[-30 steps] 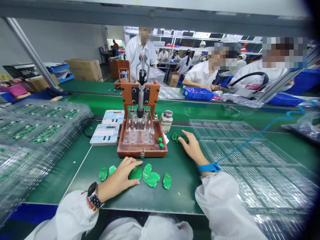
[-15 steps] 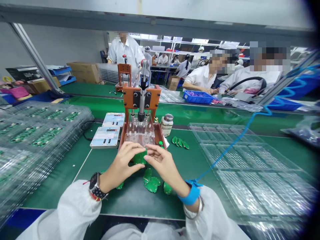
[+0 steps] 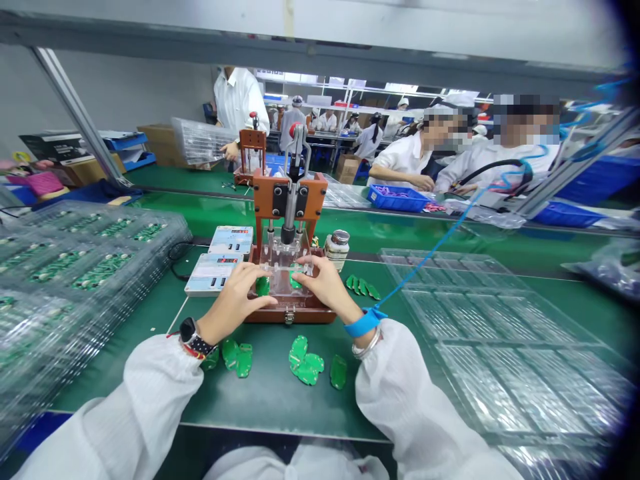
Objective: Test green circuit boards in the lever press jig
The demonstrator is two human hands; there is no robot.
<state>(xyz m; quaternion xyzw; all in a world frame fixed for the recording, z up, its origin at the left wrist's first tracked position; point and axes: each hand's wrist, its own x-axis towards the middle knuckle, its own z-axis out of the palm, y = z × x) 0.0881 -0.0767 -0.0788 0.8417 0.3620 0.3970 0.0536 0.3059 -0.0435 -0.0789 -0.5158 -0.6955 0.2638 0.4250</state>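
Note:
A test fixture [image 3: 290, 315] with a brown base, orange uprights and a clear acrylic plate stands in front of me. My left hand [image 3: 239, 291] is at its left front, thumb and fingers around a small green circuit board [image 3: 263, 286]. On the right side, my right hand [image 3: 323, 283] pinches another green circuit board [image 3: 295, 276] at the acrylic plate. Whether either board touches the fixture bed I cannot tell. More green circuit boards lie nearer me: a left cluster [image 3: 237, 357], a middle cluster [image 3: 305, 361] and a single board [image 3: 339, 371].
Stacked clear trays with boards [image 3: 95, 267] fill the left; clear trays [image 3: 505, 347] lie right. Two meter boxes [image 3: 213, 272] and a jar [image 3: 337, 248] flank the fixture. A blue wrist cord [image 3: 425, 263] stretches rightward. Co-workers sit and stand beyond the bench.
Both hands have moved forward and apart, from together before the fixture to its two sides, each with a board. A co-worker behind now holds up a clear tray.

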